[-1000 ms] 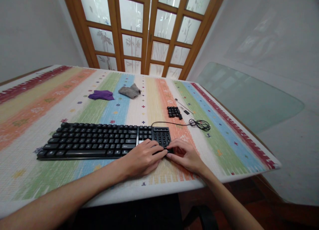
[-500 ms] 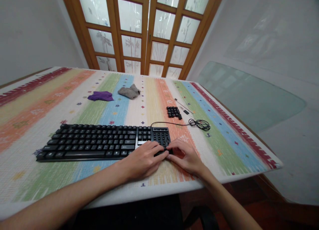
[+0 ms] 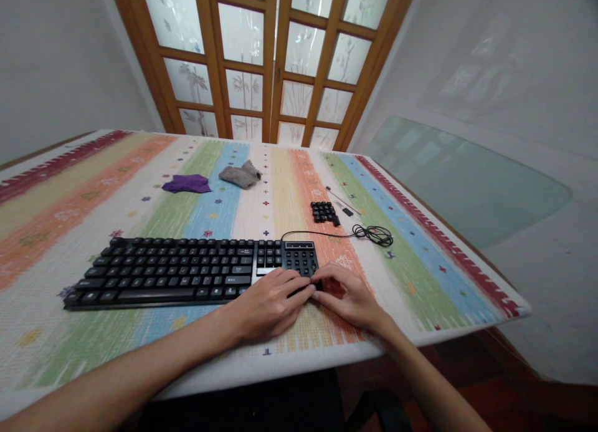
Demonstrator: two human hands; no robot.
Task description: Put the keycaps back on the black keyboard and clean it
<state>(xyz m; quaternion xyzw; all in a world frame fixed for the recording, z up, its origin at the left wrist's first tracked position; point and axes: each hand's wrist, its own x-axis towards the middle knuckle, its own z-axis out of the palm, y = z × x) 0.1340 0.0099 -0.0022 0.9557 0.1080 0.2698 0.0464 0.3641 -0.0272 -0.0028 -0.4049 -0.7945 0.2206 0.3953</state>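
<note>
Striped matting (image 3: 70,207) in many colours covered the table where a black keyboard (image 3: 187,273) lay flat near the front edge, and both hands met at its right-hand corner: the left hand (image 3: 268,304) lay spread over the near keys by the number pad, holding nothing, while the right hand (image 3: 348,295) curled its fingers at that corner, whether pinching something I could not tell. It looked light, stiff plastic, best lifted by both ends, its keys small and liable to pop off. Beyond the keyboard lay loose keycaps (image 3: 324,212), its coiled cable (image 3: 374,234), and farther off a grey cloth (image 3: 240,174) and a purple cloth (image 3: 187,183).
</note>
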